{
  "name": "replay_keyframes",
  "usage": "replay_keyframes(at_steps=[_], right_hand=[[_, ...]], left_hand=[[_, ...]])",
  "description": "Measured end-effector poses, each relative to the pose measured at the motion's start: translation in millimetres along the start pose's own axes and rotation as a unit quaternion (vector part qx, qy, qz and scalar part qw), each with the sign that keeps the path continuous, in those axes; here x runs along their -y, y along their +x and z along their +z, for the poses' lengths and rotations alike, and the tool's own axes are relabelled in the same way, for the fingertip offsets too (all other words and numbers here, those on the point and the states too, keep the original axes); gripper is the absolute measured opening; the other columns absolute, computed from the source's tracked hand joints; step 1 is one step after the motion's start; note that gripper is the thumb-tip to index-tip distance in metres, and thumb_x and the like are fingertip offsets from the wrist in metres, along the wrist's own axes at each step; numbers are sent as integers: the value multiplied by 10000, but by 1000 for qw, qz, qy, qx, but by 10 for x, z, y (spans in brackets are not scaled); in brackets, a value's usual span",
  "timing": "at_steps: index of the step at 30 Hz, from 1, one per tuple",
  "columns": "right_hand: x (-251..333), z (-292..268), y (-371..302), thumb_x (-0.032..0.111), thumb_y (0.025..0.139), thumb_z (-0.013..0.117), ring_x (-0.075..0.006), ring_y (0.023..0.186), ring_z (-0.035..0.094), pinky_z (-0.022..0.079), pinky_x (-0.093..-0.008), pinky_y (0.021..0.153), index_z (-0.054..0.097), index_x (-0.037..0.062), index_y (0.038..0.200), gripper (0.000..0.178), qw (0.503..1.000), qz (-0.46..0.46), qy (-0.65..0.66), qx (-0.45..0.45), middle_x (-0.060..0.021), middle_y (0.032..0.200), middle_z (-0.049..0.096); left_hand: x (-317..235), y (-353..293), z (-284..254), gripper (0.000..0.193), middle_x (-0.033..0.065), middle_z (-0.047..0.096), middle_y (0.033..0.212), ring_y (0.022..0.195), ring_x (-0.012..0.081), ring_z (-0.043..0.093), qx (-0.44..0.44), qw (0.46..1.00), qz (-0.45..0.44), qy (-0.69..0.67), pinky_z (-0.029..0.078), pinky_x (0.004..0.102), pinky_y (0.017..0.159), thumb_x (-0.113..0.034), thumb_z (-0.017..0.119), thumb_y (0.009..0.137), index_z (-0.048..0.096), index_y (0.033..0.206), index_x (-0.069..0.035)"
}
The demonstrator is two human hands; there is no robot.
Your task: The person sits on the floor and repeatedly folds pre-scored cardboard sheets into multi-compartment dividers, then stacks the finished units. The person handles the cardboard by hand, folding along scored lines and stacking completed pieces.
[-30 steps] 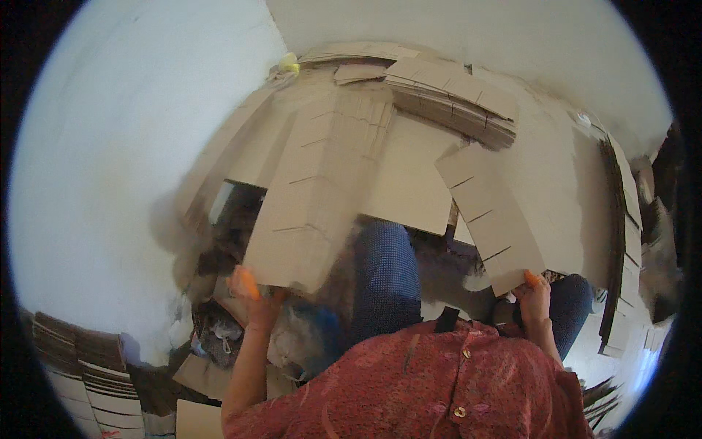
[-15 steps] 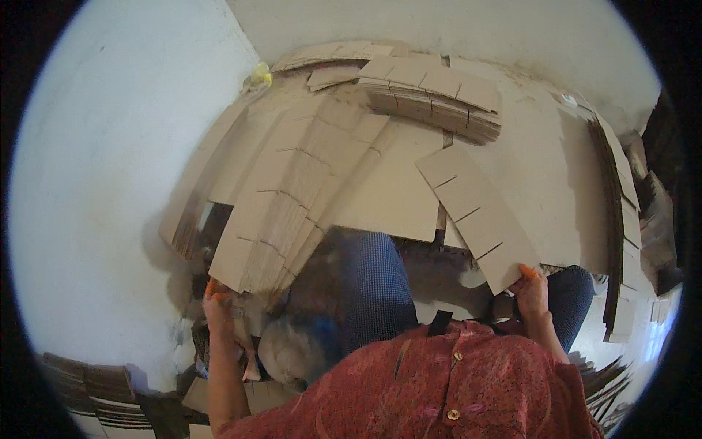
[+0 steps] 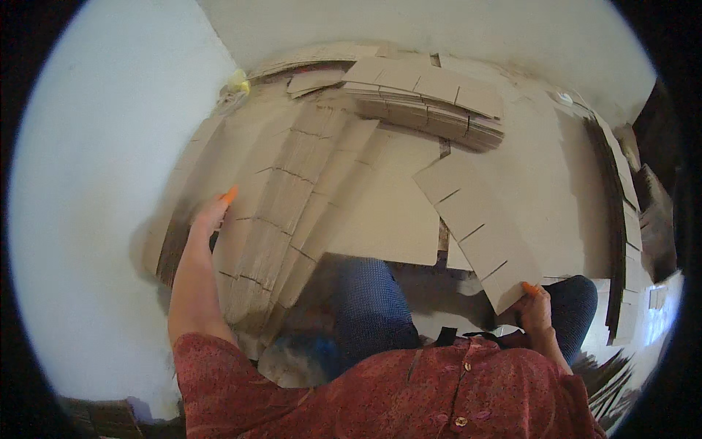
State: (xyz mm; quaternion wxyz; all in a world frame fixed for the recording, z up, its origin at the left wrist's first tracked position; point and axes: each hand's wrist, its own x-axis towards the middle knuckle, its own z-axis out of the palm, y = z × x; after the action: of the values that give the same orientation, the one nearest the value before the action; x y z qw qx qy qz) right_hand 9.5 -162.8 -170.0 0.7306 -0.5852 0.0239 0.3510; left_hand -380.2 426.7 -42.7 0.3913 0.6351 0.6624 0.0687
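A fanned pile of slotted brown cardboard strips lies slantwise on the left of the work surface. At its left edge is my left hand, open, with an orange cover on the outstretched thumb; the other fingers show only in part. A single slotted cardboard strip slants across the right side. My right hand is closed on its near corner beside my knee, an orange-covered thumb on top. The fingers under that strip are hidden.
A thick stack of slotted strips stands at the back, with flatter cardboard to its left. Another upright-edged stack lines the right side. A large plain sheet covers the middle. A white wall rises close on the left.
My left hand has moved forward along the pile's left edge from its near corner, the arm stretching out. My right hand keeps its hold on the single strip. The view has shifted slightly.
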Motion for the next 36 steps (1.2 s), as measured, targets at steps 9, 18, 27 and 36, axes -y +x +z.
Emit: replay_keyframes(at_steps=[9,18,27,36], right_hand=[[-139,-221,119,129,907,529,-242,774,647,565,-350,671,587,-42,1015,210,983,-76,-162,35,-119,914,624],[260,11,-146,81,921,497,-235,832,670,575,-338,674,597,-54,1067,222,996,-72,17,48,-139,974,645],[420,-150,-346,107,893,558,-130,714,604,496,-258,621,673,-5,982,183,982,-179,-59,-5,-42,853,661],[377,-442,-485,71,807,651,-209,674,617,500,-334,626,679,32,877,85,864,-370,-340,-37,-144,792,649]], left_hand=[[-44,-59,126,854,212,424,1398,1286,289,402,45,992,121,12,347,391,1036,-463,711,811,356,1397,46],[-201,-496,344,949,259,341,1454,1351,317,340,79,975,184,93,294,388,1095,-449,717,809,244,1429,91],[-467,-855,561,895,226,333,1473,1360,292,334,99,952,204,207,300,389,1097,-432,702,824,261,1439,47],[-436,-1547,1695,1164,237,257,1505,1383,330,289,-99,835,362,402,276,384,1123,-248,845,635,94,1490,-2]])
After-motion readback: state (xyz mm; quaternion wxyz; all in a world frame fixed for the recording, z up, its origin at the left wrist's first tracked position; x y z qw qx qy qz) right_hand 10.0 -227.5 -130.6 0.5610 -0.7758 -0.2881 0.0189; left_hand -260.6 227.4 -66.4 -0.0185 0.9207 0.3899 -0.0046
